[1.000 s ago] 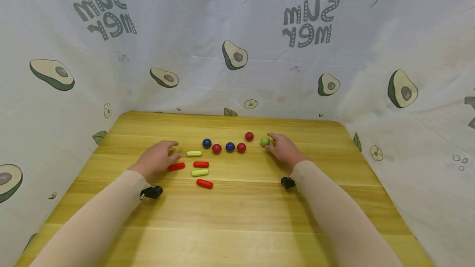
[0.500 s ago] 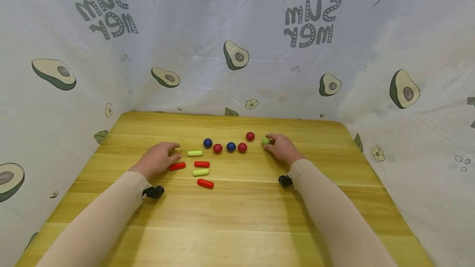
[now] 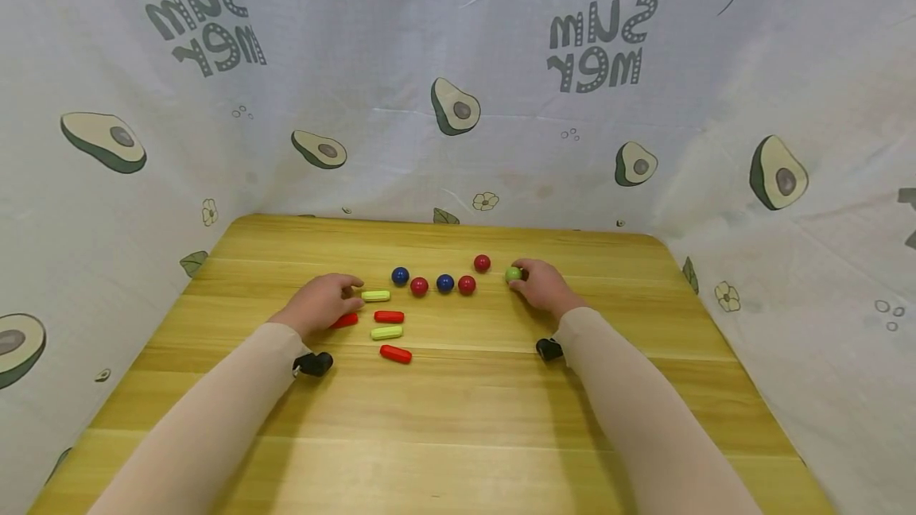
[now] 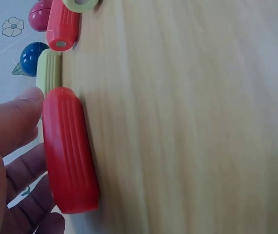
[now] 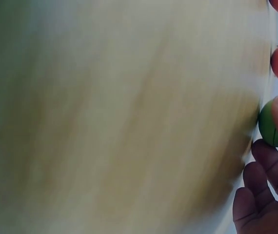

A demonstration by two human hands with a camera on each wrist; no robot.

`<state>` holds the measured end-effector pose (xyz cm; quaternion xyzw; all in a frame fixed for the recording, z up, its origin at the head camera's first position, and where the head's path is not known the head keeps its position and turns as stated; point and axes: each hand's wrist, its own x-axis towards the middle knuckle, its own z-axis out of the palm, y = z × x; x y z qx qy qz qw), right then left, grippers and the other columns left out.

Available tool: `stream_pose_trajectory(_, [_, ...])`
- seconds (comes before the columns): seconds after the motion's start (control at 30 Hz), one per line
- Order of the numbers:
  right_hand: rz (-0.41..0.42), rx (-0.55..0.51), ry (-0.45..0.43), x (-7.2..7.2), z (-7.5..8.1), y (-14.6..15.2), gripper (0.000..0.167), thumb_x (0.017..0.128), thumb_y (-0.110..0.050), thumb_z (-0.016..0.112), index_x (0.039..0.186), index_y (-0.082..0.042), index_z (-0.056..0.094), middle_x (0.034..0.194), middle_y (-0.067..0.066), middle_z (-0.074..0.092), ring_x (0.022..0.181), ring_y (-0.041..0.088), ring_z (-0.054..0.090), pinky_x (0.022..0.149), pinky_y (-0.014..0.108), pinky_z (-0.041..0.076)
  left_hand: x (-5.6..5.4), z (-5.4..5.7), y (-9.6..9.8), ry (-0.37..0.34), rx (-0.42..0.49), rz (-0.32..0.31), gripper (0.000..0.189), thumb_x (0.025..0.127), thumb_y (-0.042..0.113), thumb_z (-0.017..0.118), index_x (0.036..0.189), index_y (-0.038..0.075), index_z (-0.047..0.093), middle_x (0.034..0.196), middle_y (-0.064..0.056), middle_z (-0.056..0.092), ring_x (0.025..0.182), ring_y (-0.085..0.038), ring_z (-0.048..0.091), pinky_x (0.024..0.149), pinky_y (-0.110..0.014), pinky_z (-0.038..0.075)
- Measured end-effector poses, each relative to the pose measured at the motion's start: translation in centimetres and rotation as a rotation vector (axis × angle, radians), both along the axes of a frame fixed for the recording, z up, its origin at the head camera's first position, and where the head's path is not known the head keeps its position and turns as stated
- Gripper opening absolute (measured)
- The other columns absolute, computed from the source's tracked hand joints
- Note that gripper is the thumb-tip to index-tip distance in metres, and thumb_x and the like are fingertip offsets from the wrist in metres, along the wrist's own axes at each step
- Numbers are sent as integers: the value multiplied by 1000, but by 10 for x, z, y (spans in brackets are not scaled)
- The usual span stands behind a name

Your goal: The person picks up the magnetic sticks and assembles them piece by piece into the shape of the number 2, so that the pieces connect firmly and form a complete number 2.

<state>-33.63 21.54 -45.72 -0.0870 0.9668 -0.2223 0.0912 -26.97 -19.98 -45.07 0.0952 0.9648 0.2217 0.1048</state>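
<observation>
My right hand (image 3: 545, 287) pinches a small green ball (image 3: 513, 275) at the back right of the table. The right wrist view shows the thumb over that ball (image 5: 271, 124), with the other fingers loosely bent below. Over on the left, my left hand (image 3: 322, 304) reaches toward a short yellow ribbed stick (image 3: 377, 296), thumb and fingertips right at its left end. A red stick (image 3: 347, 321) lies partly hidden under this hand; in the left wrist view the same red stick (image 4: 70, 151) stands out in front of the fingers, with the yellow stick (image 4: 49, 70) behind it.
Two blue balls, one at the left (image 3: 400, 276), and several red balls, one at the back (image 3: 483, 263), sit across the wooden table (image 3: 458, 435). Another red stick (image 3: 389, 316), a yellow stick (image 3: 386, 332) and a third red stick (image 3: 396, 354) lie nearer. A printed cloth (image 3: 386, 46) surrounds the table.
My left hand has moved right, to the end of the yellow stick, covering more of the red stick. My right thumb and fingers have closed around the green ball.
</observation>
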Motion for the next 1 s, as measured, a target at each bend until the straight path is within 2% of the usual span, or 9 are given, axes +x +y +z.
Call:
stream_pose_trajectory(0.17, [-7, 7, -2, 0, 0, 1, 45, 108, -22, 61, 147, 0, 54, 142, 24, 61, 128, 37, 58, 117, 53, 45, -2, 1, 4, -13, -5, 3, 43, 104, 31, 68, 142, 11, 65, 121, -11, 71, 98, -24, 62, 102, -50, 53])
stream_pose_trajectory(0.53, [29, 14, -5, 6, 1, 8, 39, 108, -19, 60, 141, 2, 58, 137, 23, 63, 121, 35, 60, 111, 53, 48, -4, -1, 9, -12, -30, -9, 36, 104, 28, 68, 136, 12, 70, 116, -10, 71, 93, -23, 61, 95, -46, 54])
stream_pose_trajectory(0.83, [53, 10, -13, 15, -2, 20, 36, 107, -19, 61, 138, 1, 59, 131, 22, 64, 113, 33, 58, 108, 52, 49, -4, -1, 13, 1, -28, 0, 35, 104, 28, 69, 135, 12, 71, 120, -12, 73, 99, -25, 64, 102, -51, 54])
stream_pose_trajectory(1.0, [74, 3, -12, 19, -2, 23, 38, 107, -18, 61, 139, 3, 59, 134, 24, 63, 118, 35, 59, 110, 54, 48, -7, -4, 13, 19, -34, -5, 33, 104, 27, 68, 133, 10, 72, 122, -13, 73, 104, -27, 65, 105, -52, 53])
